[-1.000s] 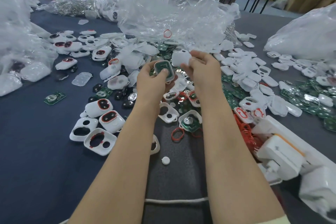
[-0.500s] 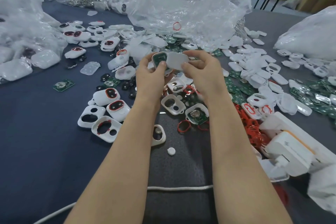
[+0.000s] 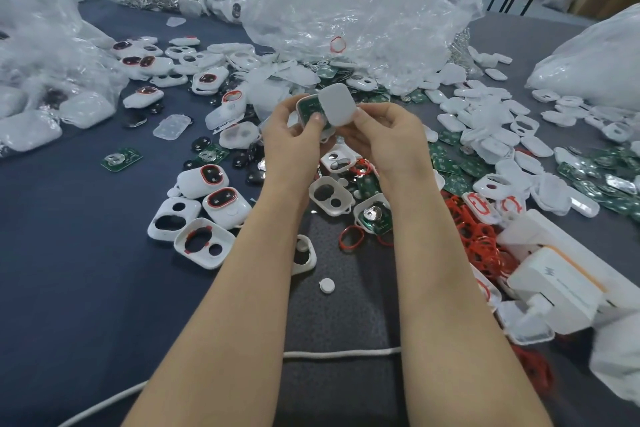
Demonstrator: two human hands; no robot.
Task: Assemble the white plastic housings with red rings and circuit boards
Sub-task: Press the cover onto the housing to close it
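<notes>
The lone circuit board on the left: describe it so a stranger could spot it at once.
Start at the plastic bag on the table's left edge. Nearer the person, on bare blue cloth, lies the circuit board. It is green with a round metal clip and lies alone, apart from the pile.

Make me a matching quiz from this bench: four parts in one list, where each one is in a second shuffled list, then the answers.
1. white cover
2. housing with green board
3. loose red ring
4. lone circuit board

A. flat on the cloth at far left
B. pinched by the right hand
C. gripped by the left hand
D. on the cloth between the forearms

Pairs: 1-B, 2-C, 3-D, 4-A
</notes>
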